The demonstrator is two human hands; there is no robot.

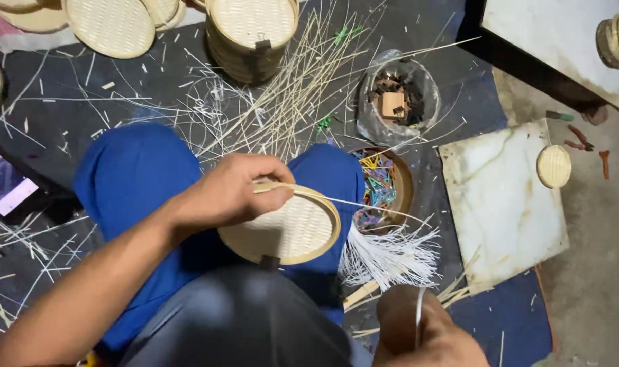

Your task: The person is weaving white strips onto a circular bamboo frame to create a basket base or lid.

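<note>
My left hand (231,190) grips the rim of a round woven bamboo lid (292,231) that rests on my lap over blue trousers. A thin pale strip (363,204) runs from the rim off to the right. My right hand (425,336) is low at the bottom edge, closed around a thin white strand (418,312) that rises from it. A dark clip (269,261) sits on the lid's near rim.
A stack of woven lids with a clip (251,34) and loose lids (109,24) lie at the top. Bamboo slivers (289,102) litter the dark mat. A bowl of coloured bits (384,190), a plastic container (397,98), white fibres (391,258), a marble slab (503,197) and a phone (7,187) surround me.
</note>
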